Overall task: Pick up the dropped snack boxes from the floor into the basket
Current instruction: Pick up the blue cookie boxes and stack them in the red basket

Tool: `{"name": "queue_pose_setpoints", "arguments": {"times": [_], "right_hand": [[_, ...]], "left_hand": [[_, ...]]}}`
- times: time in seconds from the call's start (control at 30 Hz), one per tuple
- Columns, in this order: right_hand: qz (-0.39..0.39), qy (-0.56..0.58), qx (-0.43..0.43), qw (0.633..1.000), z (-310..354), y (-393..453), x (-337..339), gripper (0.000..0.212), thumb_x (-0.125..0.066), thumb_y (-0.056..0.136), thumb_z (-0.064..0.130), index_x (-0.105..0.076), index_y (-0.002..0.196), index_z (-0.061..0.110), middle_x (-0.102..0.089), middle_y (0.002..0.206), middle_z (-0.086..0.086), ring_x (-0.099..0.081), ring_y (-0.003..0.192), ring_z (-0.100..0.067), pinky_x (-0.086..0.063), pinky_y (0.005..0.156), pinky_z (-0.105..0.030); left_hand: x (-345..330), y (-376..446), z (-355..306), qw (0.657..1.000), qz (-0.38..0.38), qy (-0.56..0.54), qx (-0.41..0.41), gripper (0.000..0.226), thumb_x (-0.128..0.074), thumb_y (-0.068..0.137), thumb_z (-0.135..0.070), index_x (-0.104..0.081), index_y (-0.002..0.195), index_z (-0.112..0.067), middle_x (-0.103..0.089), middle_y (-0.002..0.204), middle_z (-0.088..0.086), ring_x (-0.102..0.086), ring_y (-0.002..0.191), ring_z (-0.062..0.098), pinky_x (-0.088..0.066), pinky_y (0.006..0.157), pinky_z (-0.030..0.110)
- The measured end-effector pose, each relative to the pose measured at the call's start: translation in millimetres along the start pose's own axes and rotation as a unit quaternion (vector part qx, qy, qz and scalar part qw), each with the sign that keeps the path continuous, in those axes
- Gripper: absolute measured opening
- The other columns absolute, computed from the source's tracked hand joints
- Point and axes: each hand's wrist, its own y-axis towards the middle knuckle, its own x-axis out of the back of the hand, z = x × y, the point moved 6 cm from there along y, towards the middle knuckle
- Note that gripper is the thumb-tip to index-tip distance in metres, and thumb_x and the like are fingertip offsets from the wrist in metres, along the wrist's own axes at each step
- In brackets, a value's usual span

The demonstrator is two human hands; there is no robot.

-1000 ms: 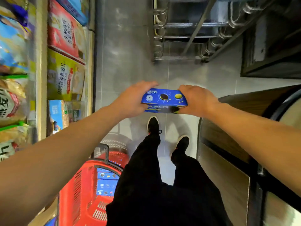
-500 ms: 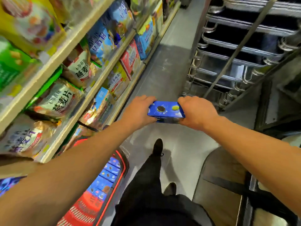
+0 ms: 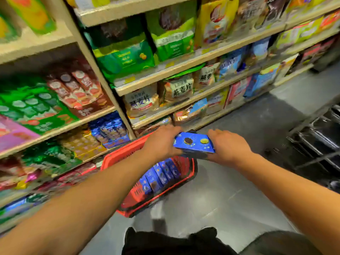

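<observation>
The left hand (image 3: 161,142) and the right hand (image 3: 227,146) are clamping a blue box (image 3: 195,144) between them, one at each short end, fingers curled over the edges. A second box seems to be lying under the top one, though blur is making that hard to tell. The box is hanging in the air at about 12 o'clock from the body, level, its printed face with a dark biscuit and a yellow one turned up.

The box is hovering over the far corner of the red basket (image 3: 117,157), which is sitting on the floor (image 3: 230,196) at about 11 o'clock. More blue boxes (image 3: 160,176) are standing on edge in a row inside the basket, packed side by side.

Shelves (image 3: 165,72) are running from 9 o'clock round to 1 o'clock, and green, brown, blue and gold bags and cartons are filling them. A dark metal rack (image 3: 316,142) is standing at 3 o'clock. Dark trousers (image 3: 174,242) are showing at 6 o'clock.
</observation>
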Motion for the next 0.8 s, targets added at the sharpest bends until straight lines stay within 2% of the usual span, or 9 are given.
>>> {"name": "queue_pose_setpoints", "arguments": {"times": [0.1,0.17,0.23,0.3,0.4,0.47,0.6,0.67,0.8], "right_hand": [[0.007,0.002,0.058,0.998,90,21,-5,0.058,-0.061,0.073,0.071,-0.043,0.1,0.022,-0.061,0.108,-0.005,-0.06,0.098,-0.031,-0.043,0.068,-0.035],[0.009,-0.008,0.087,0.996,150,31,-11,0.057,-0.065,0.075,0.064,-0.045,0.105,0.02,-0.06,0.11,-0.007,-0.059,0.1,-0.033,-0.042,0.069,-0.036],[0.014,-0.004,0.098,0.995,199,36,-21,0.055,-0.068,0.076,0.057,-0.045,0.108,0.019,-0.059,0.111,-0.007,-0.059,0.101,-0.033,-0.046,0.073,-0.039],[0.032,-0.014,0.116,0.993,258,43,-38,0.058,-0.069,0.075,0.058,-0.045,0.11,0.018,-0.059,0.112,-0.008,-0.059,0.102,-0.034,-0.047,0.075,-0.04],[0.047,-0.016,0.135,0.99,329,50,-50,0.057,-0.068,0.074,0.06,-0.045,0.107,0.019,-0.06,0.112,-0.009,-0.06,0.101,-0.034,-0.047,0.075,-0.038],[0.062,-0.01,0.148,0.987,373,54,-55,0.056,-0.068,0.074,0.059,-0.045,0.105,0.018,-0.061,0.111,-0.009,-0.06,0.1,-0.034,-0.047,0.074,-0.038],[0.09,-0.018,0.156,0.984,428,54,-69,0.054,-0.07,0.073,0.051,-0.045,0.107,0.017,-0.06,0.111,-0.009,-0.059,0.1,-0.034,-0.046,0.073,-0.038],[0.102,0.001,0.152,0.983,442,56,-82,0.054,-0.07,0.074,0.051,-0.045,0.108,0.017,-0.059,0.111,-0.008,-0.059,0.1,-0.034,-0.046,0.073,-0.039],[0.135,0.029,0.117,0.983,450,59,-110,0.056,-0.068,0.077,0.049,-0.046,0.115,0.014,-0.057,0.117,-0.009,-0.059,0.105,-0.034,-0.049,0.078,-0.041]], "left_hand": [[18,-63,69,0.998,-0.023,-0.017,0.047,0.058,-0.069,0.065,-0.055,-0.058,0.116,-0.03,-0.061,0.102,-0.001,-0.056,0.094,0.021,-0.049,0.078,0.036],[25,-107,116,0.996,-0.031,-0.028,0.073,0.055,-0.068,0.064,-0.052,-0.059,0.113,-0.028,-0.061,0.099,0.002,-0.057,0.093,0.026,-0.048,0.078,0.037],[26,-143,156,0.995,-0.034,-0.034,0.09,0.055,-0.063,0.063,-0.057,-0.057,0.112,-0.031,-0.061,0.098,0.001,-0.057,0.093,0.026,-0.047,0.078,0.037],[28,-187,199,0.993,-0.036,-0.052,0.101,0.055,-0.057,0.061,-0.065,-0.057,0.105,-0.033,-0.061,0.095,-0.002,-0.056,0.09,0.023,-0.045,0.074,0.034],[36,-241,244,0.992,-0.057,-0.056,0.098,0.049,-0.07,0.062,-0.056,-0.062,0.097,-0.023,-0.063,0.088,0.001,-0.056,0.084,0.025,-0.032,0.066,0.029],[39,-274,276,0.989,-0.067,-0.066,0.118,0.049,-0.072,0.06,-0.048,-0.064,0.1,-0.021,-0.064,0.089,0.004,-0.057,0.085,0.028,-0.037,0.068,0.031],[33,-318,320,0.982,-0.049,-0.093,0.154,0.051,-0.077,0.059,-0.045,-0.064,0.103,-0.023,-0.061,0.089,0.004,-0.057,0.084,0.028,-0.042,0.066,0.034],[31,-326,334,0.982,-0.039,-0.078,0.165,0.06,-0.08,0.061,-0.045,-0.063,0.113,-0.021,-0.062,0.097,0.008,-0.056,0.089,0.03,-0.046,0.072,0.037],[19,-320,355,0.988,0.001,-0.053,0.146,0.063,-0.078,0.06,-0.039,-0.063,0.118,-0.02,-0.065,0.104,0.01,-0.059,0.094,0.034,-0.045,0.077,0.036]]}}
